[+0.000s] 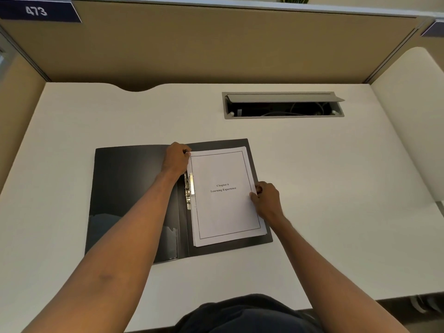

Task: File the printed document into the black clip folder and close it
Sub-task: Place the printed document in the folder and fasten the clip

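Note:
The black clip folder (125, 188) lies open on the white desk. A printed document (225, 212), a stack of white sheets titled "Chapter 6 Learning Experience", rests on the folder's right half. The metal clip (189, 191) at the spine lies over the stack's left edge. My left hand (176, 158) grips the stack's top left corner next to the spine. My right hand (265, 200) pinches the stack's right edge at mid height.
An open cable tray (283, 105) with wires is set into the desk (336, 176) behind the folder on the right. Tan partition walls (216, 44) enclose the desk at the back and sides. The desk's front edge runs near my torso.

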The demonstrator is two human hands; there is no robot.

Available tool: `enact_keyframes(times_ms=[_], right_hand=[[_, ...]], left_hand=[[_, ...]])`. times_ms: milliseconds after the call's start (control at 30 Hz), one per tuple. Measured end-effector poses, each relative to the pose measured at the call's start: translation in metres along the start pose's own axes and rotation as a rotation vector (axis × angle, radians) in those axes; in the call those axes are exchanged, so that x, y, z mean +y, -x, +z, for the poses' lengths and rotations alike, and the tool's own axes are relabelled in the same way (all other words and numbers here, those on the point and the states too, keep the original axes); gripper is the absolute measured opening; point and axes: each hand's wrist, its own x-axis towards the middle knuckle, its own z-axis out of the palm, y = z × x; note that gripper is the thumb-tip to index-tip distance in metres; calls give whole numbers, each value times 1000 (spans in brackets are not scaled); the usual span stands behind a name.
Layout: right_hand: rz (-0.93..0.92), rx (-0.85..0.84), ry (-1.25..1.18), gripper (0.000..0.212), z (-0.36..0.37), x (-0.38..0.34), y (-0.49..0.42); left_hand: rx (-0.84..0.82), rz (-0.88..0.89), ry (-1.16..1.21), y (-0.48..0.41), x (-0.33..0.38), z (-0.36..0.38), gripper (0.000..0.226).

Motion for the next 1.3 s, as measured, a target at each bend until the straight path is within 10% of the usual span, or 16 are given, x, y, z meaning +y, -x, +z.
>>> enact_keyframes(times_ms=[433, 700, 1300], right_hand=[[-3, 134, -158, 35, -9, -20, 57], [986, -421, -1146, 19, 18, -27, 140], [984, -247, -1180, 10, 21, -29, 134]], left_hand=[[0, 142, -193, -4, 11, 0, 32], [-199, 341, -426, -16, 36, 17, 37], [-257, 316, -363, -19, 35, 24, 38]])
